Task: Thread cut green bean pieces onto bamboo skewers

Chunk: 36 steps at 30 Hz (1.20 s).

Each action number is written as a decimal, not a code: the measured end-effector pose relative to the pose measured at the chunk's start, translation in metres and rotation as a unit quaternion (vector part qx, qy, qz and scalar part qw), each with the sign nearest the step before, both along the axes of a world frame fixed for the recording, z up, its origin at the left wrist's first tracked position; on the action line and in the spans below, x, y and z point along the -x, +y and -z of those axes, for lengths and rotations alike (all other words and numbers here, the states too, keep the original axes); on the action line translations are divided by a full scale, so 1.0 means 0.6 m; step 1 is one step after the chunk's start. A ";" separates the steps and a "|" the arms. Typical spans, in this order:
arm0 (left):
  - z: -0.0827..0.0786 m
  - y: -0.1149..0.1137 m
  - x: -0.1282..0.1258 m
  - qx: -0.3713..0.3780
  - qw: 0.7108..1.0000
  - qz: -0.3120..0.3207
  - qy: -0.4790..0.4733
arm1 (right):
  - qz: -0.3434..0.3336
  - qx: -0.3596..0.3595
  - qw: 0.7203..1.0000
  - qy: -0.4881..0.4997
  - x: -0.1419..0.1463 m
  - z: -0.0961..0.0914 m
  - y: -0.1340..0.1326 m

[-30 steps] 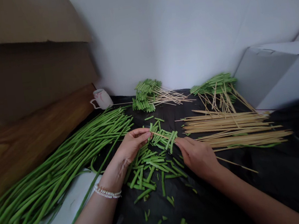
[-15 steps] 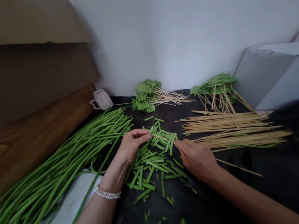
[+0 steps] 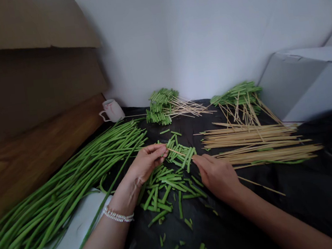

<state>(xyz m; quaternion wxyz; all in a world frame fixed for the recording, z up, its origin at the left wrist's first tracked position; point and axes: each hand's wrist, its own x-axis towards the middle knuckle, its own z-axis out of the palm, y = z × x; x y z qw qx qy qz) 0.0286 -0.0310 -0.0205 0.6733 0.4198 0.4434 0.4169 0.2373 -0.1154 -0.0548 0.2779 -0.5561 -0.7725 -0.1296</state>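
Note:
My right hand (image 3: 218,172) is closed around a bamboo skewer (image 3: 175,151), whose back end sticks out past the wrist to the lower right. Several cut long-bean pieces (image 3: 189,159) sit threaded side by side on it, just ahead of my right fingers. At the skewer's far end, my left hand (image 3: 148,161) pinches a bean piece between thumb and fingers; the fingertips mostly hide it. Below both hands, a loose heap of cut bean pieces (image 3: 170,183) lies on the black sheet (image 3: 241,229).
Long uncut beans (image 3: 69,182) spread over a white board (image 3: 78,230) at left. Bare skewers (image 3: 253,135) lie in rows at right. Filled skewers (image 3: 159,109) and another filled pile (image 3: 238,92) stand behind, near a mug (image 3: 112,110). Cardboard (image 3: 34,76) and a white box (image 3: 310,81) flank the area.
My left thumb and fingertips have shifted slightly at the skewer's end, and the bean piece there is now more covered. The skewer's back end has moved slightly left. The threaded pieces look the same.

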 end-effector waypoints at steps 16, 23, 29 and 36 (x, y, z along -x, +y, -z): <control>0.012 -0.006 -0.014 0.065 0.995 0.017 -0.079 | 0.001 0.009 1.000 0.012 0.004 0.001 -0.006; 0.018 -0.017 -0.025 0.070 0.995 0.032 -0.070 | -0.013 0.014 1.000 0.012 0.005 -0.003 -0.007; 0.029 -0.034 -0.046 0.060 0.995 0.063 -0.037 | -0.023 0.018 1.000 0.000 0.012 -0.006 -0.008; 0.009 -0.017 -0.019 -0.055 0.997 0.047 0.035 | 0.012 -0.001 1.000 0.017 -0.005 -0.007 0.000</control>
